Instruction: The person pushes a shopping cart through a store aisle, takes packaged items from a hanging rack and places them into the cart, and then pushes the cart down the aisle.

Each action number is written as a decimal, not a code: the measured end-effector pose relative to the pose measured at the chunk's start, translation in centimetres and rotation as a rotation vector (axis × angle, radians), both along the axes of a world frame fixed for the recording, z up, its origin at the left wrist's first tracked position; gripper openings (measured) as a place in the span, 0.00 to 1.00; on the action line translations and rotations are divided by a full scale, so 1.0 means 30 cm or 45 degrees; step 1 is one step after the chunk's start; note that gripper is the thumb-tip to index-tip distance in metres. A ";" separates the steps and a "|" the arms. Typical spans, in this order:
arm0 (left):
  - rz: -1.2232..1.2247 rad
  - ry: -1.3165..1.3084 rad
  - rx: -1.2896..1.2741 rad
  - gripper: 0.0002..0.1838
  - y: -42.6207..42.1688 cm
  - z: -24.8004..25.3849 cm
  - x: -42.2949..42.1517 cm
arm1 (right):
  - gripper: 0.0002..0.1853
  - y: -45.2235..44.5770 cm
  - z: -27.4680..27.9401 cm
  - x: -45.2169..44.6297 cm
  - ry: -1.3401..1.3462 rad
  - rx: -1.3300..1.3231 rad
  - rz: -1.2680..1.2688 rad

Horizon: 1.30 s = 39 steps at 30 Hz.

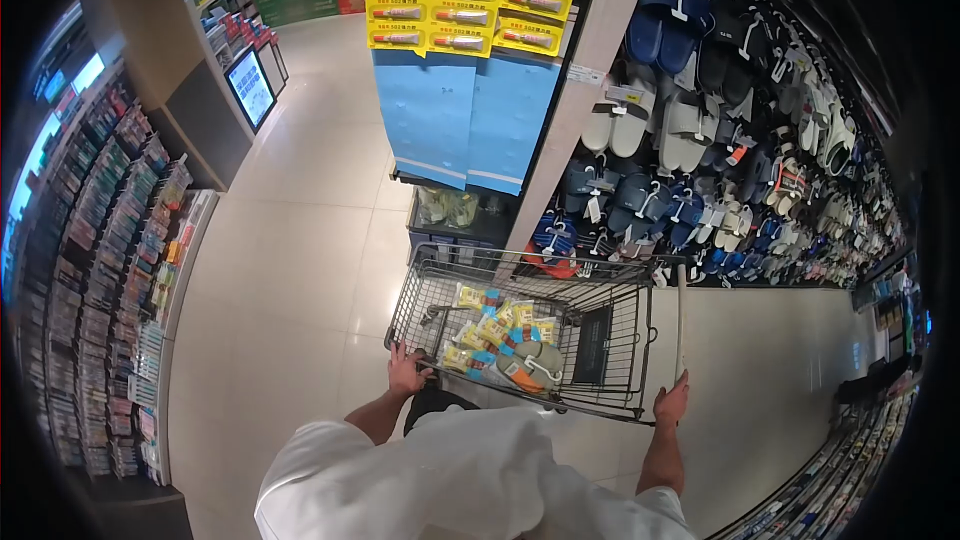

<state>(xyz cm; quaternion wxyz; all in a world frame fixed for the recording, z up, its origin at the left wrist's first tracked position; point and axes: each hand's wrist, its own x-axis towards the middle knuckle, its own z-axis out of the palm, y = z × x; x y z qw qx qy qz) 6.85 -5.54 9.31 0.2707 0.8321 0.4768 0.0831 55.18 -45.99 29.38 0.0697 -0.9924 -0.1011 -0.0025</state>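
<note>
A wire shopping cart (pixel 607 290) stands across the front of my body. Several yellow packets (pixel 492 330) and a grey slipper (pixel 541 364) on a white hanger lie in its basket. At the cart's left near corner, my left hand (pixel 406 370) is curled over the basket rim. My right hand (pixel 672 400) closes around the near end of the cart's handle bar (pixel 682 315) on the right.
Slippers (pixel 690 130) hang densely on the wall at the right. A yellow glue display (pixel 470 10) hangs above a blue panel (pixel 430 115) beyond the cart. Packed shelves (pixel 100 290) line the left side, near a pillar (pixel 165 60) and a lit screen (pixel 250 87).
</note>
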 end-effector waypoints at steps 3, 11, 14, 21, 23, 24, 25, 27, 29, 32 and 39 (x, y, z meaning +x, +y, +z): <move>0.134 -0.093 -0.039 0.28 -0.102 0.020 0.092 | 0.27 -0.107 -0.149 0.092 0.063 0.422 -0.118; -0.044 -0.057 -0.260 0.31 -0.185 0.012 0.129 | 0.14 -0.231 -0.113 0.102 -0.024 0.080 0.099; -0.098 -0.013 -0.189 0.32 -0.215 0.040 0.131 | 0.14 -0.315 -0.149 0.096 -0.027 0.083 0.050; -0.228 0.269 -0.052 0.30 -0.245 0.146 0.210 | 0.15 -0.468 -0.127 0.032 0.052 0.044 -0.079; -0.428 0.456 -0.171 0.30 -0.189 0.127 0.259 | 0.16 -0.522 -0.129 0.022 0.044 0.024 -0.082; -0.528 0.549 -0.230 0.31 -0.169 0.122 0.277 | 0.16 -0.555 -0.135 0.023 0.039 0.015 -0.084; -0.540 0.473 -0.270 0.29 -0.164 0.147 0.281 | 0.16 -0.601 -0.166 0.039 0.009 0.047 -0.069; -0.615 0.422 -0.302 0.28 -0.148 0.144 0.291 | 0.15 -0.704 -0.238 0.072 -0.051 0.108 -0.040; -0.648 0.410 -0.349 0.27 -0.143 0.128 0.307 | 0.16 -0.800 -0.306 0.107 0.059 0.294 -0.148; -0.657 0.429 -0.420 0.27 -0.144 0.092 0.338 | 0.18 -0.844 -0.313 0.109 0.227 0.432 -0.294; -0.318 0.217 -0.391 0.22 -0.116 0.166 0.378 | 0.19 -0.898 -0.263 0.079 0.087 0.375 -0.270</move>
